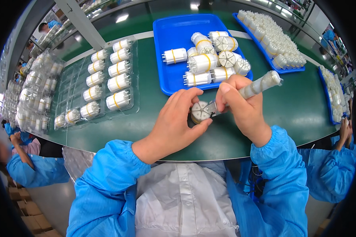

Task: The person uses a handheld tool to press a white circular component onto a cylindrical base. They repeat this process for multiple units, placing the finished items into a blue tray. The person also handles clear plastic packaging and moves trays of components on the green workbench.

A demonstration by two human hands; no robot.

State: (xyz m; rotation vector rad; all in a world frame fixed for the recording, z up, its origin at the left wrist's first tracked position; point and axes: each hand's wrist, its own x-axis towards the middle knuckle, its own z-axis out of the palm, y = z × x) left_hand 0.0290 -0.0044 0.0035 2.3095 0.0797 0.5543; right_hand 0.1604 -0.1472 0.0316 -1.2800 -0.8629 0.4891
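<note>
My left hand is closed round the side of a short white cylindrical part, thumb and fingers on its rim. Its round, segmented end faces up, and it rests on or just above the green table. In my right hand is a hand tool with a thick, wrapped, whitish handle, slanting up to the right. The tool's flat metal tip meets the edge of the cylinder's upper face; its exact kind I cannot make out.
A blue tray beyond my hands holds several similar white cylinders with yellow bands. To the left, a transparent compartment tray carries two rows of them. Stacked filled trays stand far left. Another blue tray of white parts sits right.
</note>
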